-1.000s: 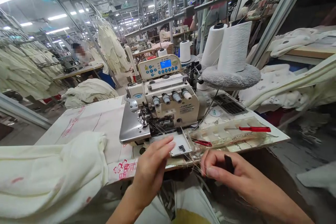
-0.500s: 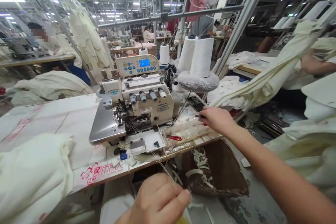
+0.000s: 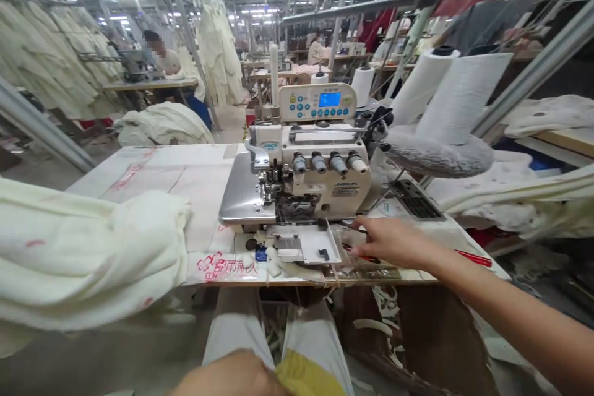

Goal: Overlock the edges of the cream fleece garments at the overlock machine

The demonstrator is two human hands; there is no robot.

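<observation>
My right hand (image 3: 390, 240) reaches in from the right to the clear tray (image 3: 371, 272) in front of the cream overlock sewing machine (image 3: 320, 179). Its fingers are curled together over a red-handled tool (image 3: 367, 257); I cannot make out what they pinch. My left hand (image 3: 232, 378) lies low on my lap at the bottom edge, next to a yellow cloth (image 3: 301, 377), with its fingers hidden. A pile of cream fabric (image 3: 83, 253) hangs over the table (image 3: 185, 179) on the left.
Two large white thread cones (image 3: 459, 99) stand on a grey fluffy pad (image 3: 436, 158) right of the machine. A red screwdriver (image 3: 474, 258) lies by the table's right edge. Fabric scraps (image 3: 380, 322) lie under the table. A person (image 3: 162, 59) works at a far bench.
My right hand came back from the tray's far end towards the machine's front. My left hand dropped lower onto my lap. The view swung left and down.
</observation>
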